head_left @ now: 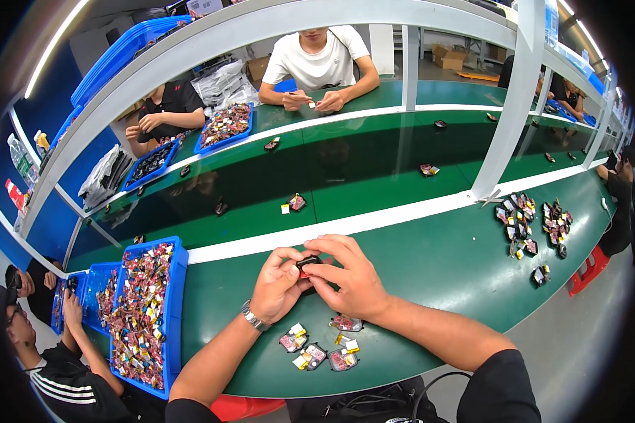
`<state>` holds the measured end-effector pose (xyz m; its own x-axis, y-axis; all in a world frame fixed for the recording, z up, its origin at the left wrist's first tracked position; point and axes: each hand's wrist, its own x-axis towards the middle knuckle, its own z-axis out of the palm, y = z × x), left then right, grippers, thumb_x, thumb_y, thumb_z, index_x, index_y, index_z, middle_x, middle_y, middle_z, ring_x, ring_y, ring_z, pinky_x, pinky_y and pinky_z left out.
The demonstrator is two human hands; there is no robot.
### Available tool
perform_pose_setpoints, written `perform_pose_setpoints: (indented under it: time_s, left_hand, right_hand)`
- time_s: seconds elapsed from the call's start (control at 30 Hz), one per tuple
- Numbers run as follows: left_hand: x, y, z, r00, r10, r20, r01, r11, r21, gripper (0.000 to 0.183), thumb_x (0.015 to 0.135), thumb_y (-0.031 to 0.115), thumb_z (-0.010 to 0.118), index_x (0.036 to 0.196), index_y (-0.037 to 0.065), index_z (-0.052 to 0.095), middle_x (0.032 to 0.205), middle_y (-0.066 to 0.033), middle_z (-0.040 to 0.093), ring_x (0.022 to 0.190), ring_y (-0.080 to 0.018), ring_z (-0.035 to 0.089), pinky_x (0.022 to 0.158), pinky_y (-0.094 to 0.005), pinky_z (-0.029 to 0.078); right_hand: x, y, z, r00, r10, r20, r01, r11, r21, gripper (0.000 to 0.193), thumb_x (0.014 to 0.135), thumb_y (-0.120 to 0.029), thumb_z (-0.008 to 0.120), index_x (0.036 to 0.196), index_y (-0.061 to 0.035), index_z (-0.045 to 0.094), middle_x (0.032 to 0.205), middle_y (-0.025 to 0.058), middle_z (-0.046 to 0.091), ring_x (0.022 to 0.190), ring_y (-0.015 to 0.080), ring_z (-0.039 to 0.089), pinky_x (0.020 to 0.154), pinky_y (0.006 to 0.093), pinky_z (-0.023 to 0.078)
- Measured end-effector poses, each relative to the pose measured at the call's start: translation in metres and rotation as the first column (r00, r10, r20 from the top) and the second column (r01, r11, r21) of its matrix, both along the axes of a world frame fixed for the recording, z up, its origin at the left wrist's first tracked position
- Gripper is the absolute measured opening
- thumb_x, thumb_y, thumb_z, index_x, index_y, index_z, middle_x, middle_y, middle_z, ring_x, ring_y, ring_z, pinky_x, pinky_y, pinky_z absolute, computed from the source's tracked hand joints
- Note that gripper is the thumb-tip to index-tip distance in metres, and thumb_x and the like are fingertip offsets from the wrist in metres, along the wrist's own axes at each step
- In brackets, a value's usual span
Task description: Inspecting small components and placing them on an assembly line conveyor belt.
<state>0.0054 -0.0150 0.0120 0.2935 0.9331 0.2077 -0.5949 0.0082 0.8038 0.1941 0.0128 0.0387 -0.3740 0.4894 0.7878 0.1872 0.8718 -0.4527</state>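
Both my hands meet over the green tabletop, closed on one small black plastic housing [308,263] with a bit of red at its lower side. My left hand [276,285], with a metal watch at the wrist, grips it from the left. The fingers of my right hand [349,278] press on it from above and the right. Its inside is mostly hidden by my fingers. Just below my hands lie several small housings [343,359] with red circuit boards and white-and-yellow battery pouches.
A blue bin [178,303] heaped with small red, white and yellow parts stands at my left. More black assemblies [518,218] lie clustered at the right. Beyond a white rail [331,229] runs a dark green conveyor [367,183] carrying scattered assemblies. A grey frame post [504,120] rises at the right; co-workers sit around.
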Motion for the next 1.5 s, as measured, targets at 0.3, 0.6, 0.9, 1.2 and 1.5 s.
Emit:
perform_pose_setpoints:
  time_s: [0.3,0.6,0.9,1.2,1.5]
  left_hand:
    - [0.003,-0.001,0.004,1.0,-0.031,-0.001,0.031,1.0,-0.005,0.019,0.099,0.011,0.052,0.117,0.01,0.047,0.142,-0.0176,0.047,0.127,-0.0338,0.051,0.102,-0.0474,0.047]
    - [0.003,0.001,0.0,1.0,-0.001,0.018,0.002,1.0,-0.016,0.019,0.1,0.011,0.052,0.118,0.01,0.046,0.144,-0.018,0.045,0.129,-0.0333,0.05,0.103,-0.0464,0.046]
    - [0.002,0.007,0.005,0.998,0.051,-0.023,-0.052,0.998,-0.043,0.018,0.101,0.013,0.049,0.119,0.01,0.045,0.141,-0.0176,0.048,0.126,-0.0303,0.052,0.102,-0.0461,0.046]
    - [0.007,0.002,0.005,0.995,0.038,-0.091,-0.05,0.99,-0.132,0.023,0.101,0.011,0.048,0.123,0.007,0.042,0.123,-0.0109,0.058,0.114,-0.0201,0.058,0.1,-0.0412,0.049]
    - [0.008,0.003,0.005,0.992,0.054,-0.112,-0.071,0.986,-0.153,0.023,0.101,0.01,0.047,0.123,0.006,0.041,0.123,-0.0105,0.058,0.113,-0.0182,0.058,0.099,-0.0389,0.051]
  right_hand:
    - [-0.001,-0.001,0.0,0.999,0.02,-0.035,-0.024,0.991,-0.128,0.027,0.072,-0.001,0.071,0.097,-0.0108,0.073,0.127,0.0091,0.058,0.119,0.0312,0.052,0.097,0.0411,0.046]
    - [-0.004,0.001,-0.001,0.999,0.039,-0.034,-0.046,0.971,-0.235,0.029,0.075,-0.001,0.071,0.101,-0.0117,0.074,0.133,0.0091,0.055,0.124,0.0304,0.048,0.095,0.0393,0.046]
    - [-0.006,0.004,0.003,0.996,-0.065,0.054,0.067,0.997,-0.046,0.023,0.076,-0.001,0.07,0.099,-0.006,0.069,0.132,0.0137,0.053,0.124,0.035,0.048,0.09,0.0402,0.05]
    - [-0.007,0.01,0.0,0.985,-0.139,0.098,0.141,0.99,-0.016,0.02,0.074,0.001,0.071,0.092,-0.0055,0.069,0.094,0.0069,0.062,0.088,0.024,0.061,0.069,0.0339,0.052]
    - [-0.009,0.005,0.001,0.967,-0.206,0.15,0.186,0.973,0.137,0.019,0.073,-0.002,0.072,0.091,-0.005,0.068,0.09,0.0066,0.062,0.084,0.0233,0.062,0.066,0.0335,0.053]
